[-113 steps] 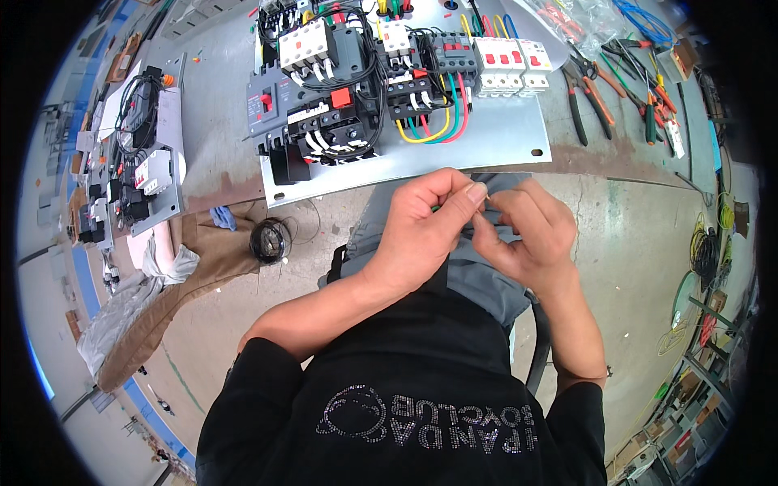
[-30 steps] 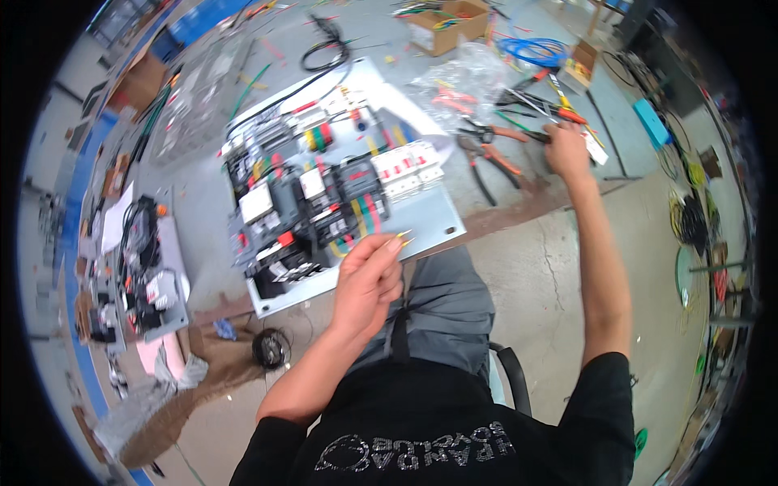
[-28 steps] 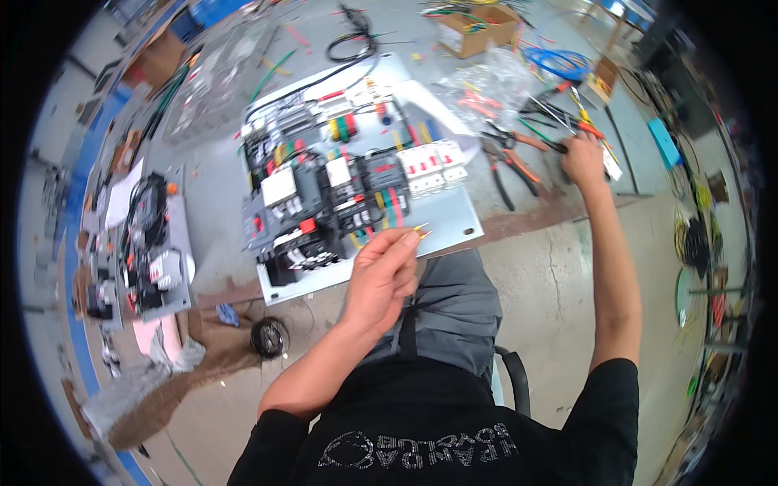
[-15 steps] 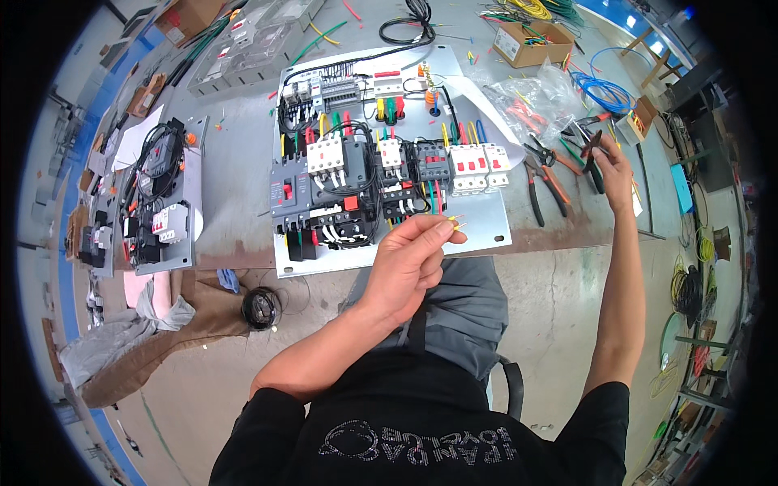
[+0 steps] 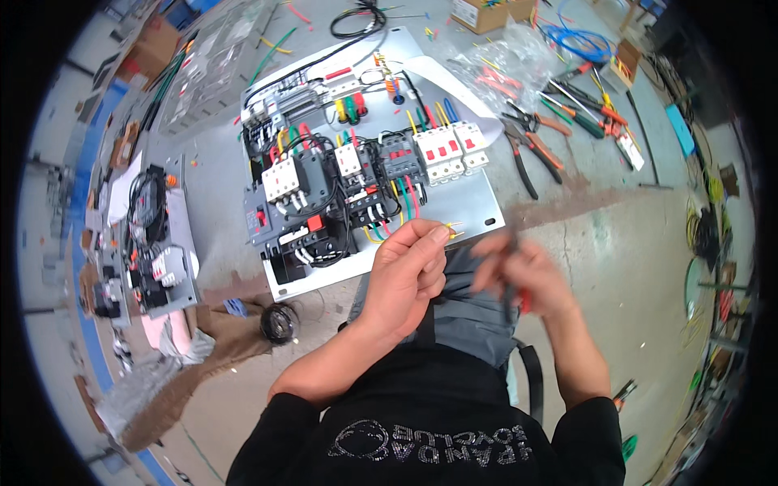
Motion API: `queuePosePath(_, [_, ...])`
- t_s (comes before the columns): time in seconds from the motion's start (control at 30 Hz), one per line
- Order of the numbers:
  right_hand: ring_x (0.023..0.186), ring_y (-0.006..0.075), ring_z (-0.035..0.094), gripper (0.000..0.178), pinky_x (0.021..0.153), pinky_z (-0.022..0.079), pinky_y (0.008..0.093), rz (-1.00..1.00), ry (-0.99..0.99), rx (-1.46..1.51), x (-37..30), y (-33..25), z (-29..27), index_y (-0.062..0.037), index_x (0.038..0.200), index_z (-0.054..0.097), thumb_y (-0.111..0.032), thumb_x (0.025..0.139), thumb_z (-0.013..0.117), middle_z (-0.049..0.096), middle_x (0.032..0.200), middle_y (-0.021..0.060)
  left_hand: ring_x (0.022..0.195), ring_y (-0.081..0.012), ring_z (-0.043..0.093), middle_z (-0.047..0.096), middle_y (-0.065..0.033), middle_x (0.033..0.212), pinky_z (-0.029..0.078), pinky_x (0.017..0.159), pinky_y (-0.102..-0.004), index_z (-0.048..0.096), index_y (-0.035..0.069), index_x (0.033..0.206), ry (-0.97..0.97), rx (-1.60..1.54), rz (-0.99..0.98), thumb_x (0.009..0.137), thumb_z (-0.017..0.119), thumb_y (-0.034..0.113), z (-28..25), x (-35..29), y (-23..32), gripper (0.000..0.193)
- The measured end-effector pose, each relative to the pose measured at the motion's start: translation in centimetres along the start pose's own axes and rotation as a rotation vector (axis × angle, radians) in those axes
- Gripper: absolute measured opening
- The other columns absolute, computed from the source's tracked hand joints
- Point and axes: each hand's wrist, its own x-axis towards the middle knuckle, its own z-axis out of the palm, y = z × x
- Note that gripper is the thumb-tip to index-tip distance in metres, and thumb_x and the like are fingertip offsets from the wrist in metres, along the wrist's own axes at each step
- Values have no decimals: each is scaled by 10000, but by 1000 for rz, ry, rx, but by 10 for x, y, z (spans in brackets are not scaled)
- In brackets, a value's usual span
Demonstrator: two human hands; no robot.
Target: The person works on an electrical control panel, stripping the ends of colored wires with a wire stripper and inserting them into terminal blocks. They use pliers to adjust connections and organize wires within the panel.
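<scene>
Small yellow wire ferrules [image 5: 454, 231] with thin metal pins stick out between the thumb and forefinger of my left hand [image 5: 405, 279], which is closed in a pinch. That hand is over the front edge of a metal mounting plate [image 5: 480, 206] fitted with electrical parts. To its right, above my lap, my right hand [image 5: 535, 275] grips a dark hand tool [image 5: 510, 279] with a red part showing below the palm. Motion blur hides the tool's exact kind. The white breakers [image 5: 444, 154] and a grey contactor [image 5: 399, 154] sit on the plate beyond my hands.
Pliers [image 5: 531, 158], screwdrivers [image 5: 579, 117] and a clear plastic bag [image 5: 519, 65] lie on the right of the bench. A second wired panel [image 5: 158, 235] stands at the left. A coil of black wire [image 5: 279, 324] hangs below the bench edge.
My right hand has come from the tools at the right of the bench to near my left hand, bringing the dark tool. My left hand keeps its pinch. The whole view has shifted.
</scene>
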Motion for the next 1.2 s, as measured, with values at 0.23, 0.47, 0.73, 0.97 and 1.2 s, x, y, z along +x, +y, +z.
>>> queuePosePath(0.23, [719,41,553,446,594,456,205,270,-89,314,-20,50,44,-59,1464,606,-237,1061,671,760,1100,94,542,-34,264,368,78,677,206,490,-237,648,78,1055,15,68,-12,1080,642,161,-1,-7,-6,87])
queuePosePath(0.47, [774,52,627,400,674,522,224,394,-361,140,-49,77,54,-26,1415,665,-193,1052,698,774,1174,65,546,-34,257,331,85,669,200,491,-243,639,70,1023,39,93,16,1076,646,166,-6,-6,-11,109])
queuePosePath(0.73, [971,347,721,482,892,568,423,-511,409,-998,4,41,45,1,1362,652,-23,895,768,738,1125,165,544,-37,252,317,86,660,201,494,-240,633,81,1017,48,17,12,1076,640,171,4,-12,-2,108])
queuePosePath(0.97, [1014,351,717,570,856,582,401,-574,575,-884,17,56,53,13,1357,658,111,804,758,721,1160,197,544,-40,257,332,80,675,214,492,-235,613,91,1004,32,-65,1,1083,629,173,5,-17,-4,115])
queuePosePath(1.2, [950,307,703,594,810,572,375,-585,563,-927,18,49,57,-27,1389,681,92,813,764,697,1130,164,545,-42,263,360,74,695,218,490,-227,600,98,1010,8,-111,-32,1086,625,177,4,-19,-8,113])
